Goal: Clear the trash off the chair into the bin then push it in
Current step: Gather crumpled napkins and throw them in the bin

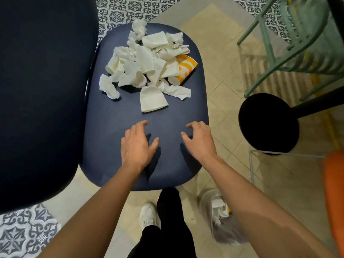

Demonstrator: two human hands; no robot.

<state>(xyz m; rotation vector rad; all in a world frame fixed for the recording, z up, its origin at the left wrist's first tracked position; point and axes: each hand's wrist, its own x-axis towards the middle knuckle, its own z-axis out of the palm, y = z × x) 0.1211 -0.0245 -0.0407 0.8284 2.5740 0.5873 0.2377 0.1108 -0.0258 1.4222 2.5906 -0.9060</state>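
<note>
From my remote seat, the biggest thing I see is the chair (pixel 145 127). Its seat is a broad, rounded pad in smooth, matte navy, and the padded backrest (pixel 41 90) rises as a dark mass on the left. Under it the floor (pixel 223 90) is glossy beige tile, giving way to grey-and-white patterned tiles (pixel 119 13) at the far edge. To the right stand a flat black round base (pixel 268 123) and a pale green metal chair (pixel 297 43) with thin tubular legs.

The bin (pixel 221 226) sits on the floor near my right forearm. It is blurred, greyish and see-through, with crumpled white paper inside.

The trash (pixel 149 64) lies heaped on the far half of the seat: soft, creased white napkins, squashed white paper cups and a flattened orange-and-white carton (pixel 186 69) on its right edge.

Both hands are over the bare near half of the seat, well short of the heap. The left hand (pixel 136 144) and right hand (pixel 200 140) are palm down, their fingers loosely bent and holding nothing. I cannot tell whether the fingertips touch the seat.
</note>
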